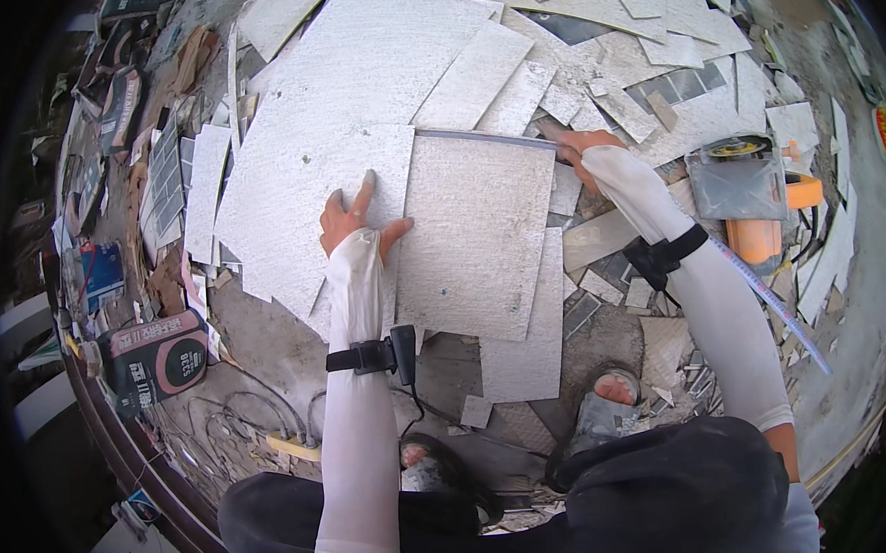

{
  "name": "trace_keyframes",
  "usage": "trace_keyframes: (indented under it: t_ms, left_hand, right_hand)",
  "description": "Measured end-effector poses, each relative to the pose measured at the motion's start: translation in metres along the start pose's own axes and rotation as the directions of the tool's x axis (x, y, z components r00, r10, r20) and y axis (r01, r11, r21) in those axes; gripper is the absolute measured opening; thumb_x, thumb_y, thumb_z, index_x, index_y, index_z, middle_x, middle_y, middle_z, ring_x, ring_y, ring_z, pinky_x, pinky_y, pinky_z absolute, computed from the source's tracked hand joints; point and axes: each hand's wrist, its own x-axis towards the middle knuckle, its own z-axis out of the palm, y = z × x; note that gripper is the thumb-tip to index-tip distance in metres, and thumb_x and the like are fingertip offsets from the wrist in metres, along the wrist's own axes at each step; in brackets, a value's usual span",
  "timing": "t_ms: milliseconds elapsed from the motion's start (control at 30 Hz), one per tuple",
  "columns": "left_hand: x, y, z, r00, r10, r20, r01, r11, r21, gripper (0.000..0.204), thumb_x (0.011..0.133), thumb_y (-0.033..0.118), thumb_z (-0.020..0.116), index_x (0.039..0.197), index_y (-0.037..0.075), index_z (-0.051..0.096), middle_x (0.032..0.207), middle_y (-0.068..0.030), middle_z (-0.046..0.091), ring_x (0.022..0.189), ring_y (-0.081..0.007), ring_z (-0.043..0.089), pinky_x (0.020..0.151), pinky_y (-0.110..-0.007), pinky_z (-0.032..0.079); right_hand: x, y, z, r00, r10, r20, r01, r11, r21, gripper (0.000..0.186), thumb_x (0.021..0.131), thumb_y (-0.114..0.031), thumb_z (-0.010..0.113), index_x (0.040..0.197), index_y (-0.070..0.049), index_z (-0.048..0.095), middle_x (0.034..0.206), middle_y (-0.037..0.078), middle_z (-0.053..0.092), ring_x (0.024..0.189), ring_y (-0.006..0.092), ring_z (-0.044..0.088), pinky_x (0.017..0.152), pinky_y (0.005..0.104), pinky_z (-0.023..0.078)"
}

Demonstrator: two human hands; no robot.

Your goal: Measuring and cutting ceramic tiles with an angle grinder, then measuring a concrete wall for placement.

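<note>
Head | left hand [352, 219] flat on grey tile [476, 237] (fingers spread); right hand [579, 149] grips straightedge [486, 138]

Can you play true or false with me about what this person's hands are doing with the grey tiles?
1. The left hand lies flat on a square grey stone tile. True.
2. The right hand rests on the orange power cutter. False: it is at the tile's far right corner, holding the end of a long metal ruler that lies along the tile's far edge.
3. Both forearms wear white sleeves. True.
4. The tile sits on a wooden table. False: it lies on the ground among other grey tile pieces.
5. The person wears sandals. True.
</note>
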Motion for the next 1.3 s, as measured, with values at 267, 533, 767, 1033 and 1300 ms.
trace_keyframes:
  t_ms: [267, 533, 767, 1033, 1300]
  left_hand:
    - [0.001, -0.007, -0.001, 0.998, 0.056, -0.043, -0.055, 0.998, 0.022, 0.086, 0.068, 0.043, 0.086, 0.143, 0.022, 0.050, 0.145, -0.0243, 0.042, 0.136, -0.0369, 0.041, 0.108, -0.044, 0.043]
    - [-0.002, -0.009, -0.001, 0.994, 0.084, -0.071, -0.081, 0.996, 0.045, 0.085, 0.068, 0.043, 0.086, 0.143, 0.022, 0.050, 0.143, -0.0248, 0.044, 0.133, -0.0377, 0.044, 0.107, -0.044, 0.043]
    - [0.003, -0.006, -0.001, 0.995, 0.098, -0.005, -0.098, 0.994, 0.052, 0.081, 0.079, 0.047, 0.078, 0.148, 0.023, 0.044, 0.149, -0.0252, 0.037, 0.139, -0.0382, 0.036, 0.111, -0.046, 0.039]
    - [0.003, -0.001, -0.006, 1.000, 0.014, 0.015, -0.014, 0.999, 0.042, 0.082, 0.076, 0.045, 0.081, 0.147, 0.025, 0.045, 0.146, -0.0255, 0.040, 0.135, -0.0392, 0.041, 0.106, -0.046, 0.044]
    - [0.006, 0.000, -0.009, 0.999, -0.003, 0.048, 0.003, 1.000, -0.004, 0.084, 0.074, 0.044, 0.083, 0.147, 0.027, 0.045, 0.146, -0.0233, 0.040, 0.135, -0.0376, 0.042, 0.106, -0.046, 0.045]
  right_hand:
    - [0.001, 0.012, 0.005, 0.998, -0.057, -0.035, 0.059, 0.997, 0.042, 0.035, 0.099, -0.018, 0.044, 0.133, -0.017, 0.053, 0.071, 0.015, 0.053, 0.060, 0.0244, 0.053, 0.057, 0.0398, 0.043]
    - [0.002, 0.013, 0.012, 0.996, -0.036, -0.076, 0.042, 0.996, 0.082, 0.033, 0.099, -0.019, 0.040, 0.130, -0.016, 0.054, 0.067, 0.012, 0.047, 0.057, 0.0214, 0.046, 0.055, 0.0375, 0.039]
    - [0.005, 0.038, 0.020, 0.985, -0.146, -0.096, 0.174, 0.867, 0.467, 0.036, 0.100, -0.018, 0.042, 0.134, -0.017, 0.054, 0.070, 0.016, 0.051, 0.061, 0.0238, 0.049, 0.058, 0.0386, 0.042]
    - [0.000, 0.011, 0.009, 0.997, -0.021, -0.081, 0.023, 0.999, 0.026, 0.038, 0.100, -0.013, 0.047, 0.137, -0.018, 0.053, 0.075, 0.018, 0.054, 0.062, 0.0248, 0.051, 0.057, 0.0379, 0.043]
    - [-0.002, 0.016, 0.009, 0.993, -0.066, -0.099, 0.068, 0.998, 0.011, 0.038, 0.098, -0.011, 0.049, 0.135, -0.017, 0.055, 0.074, 0.017, 0.056, 0.063, 0.0271, 0.052, 0.059, 0.0391, 0.044]
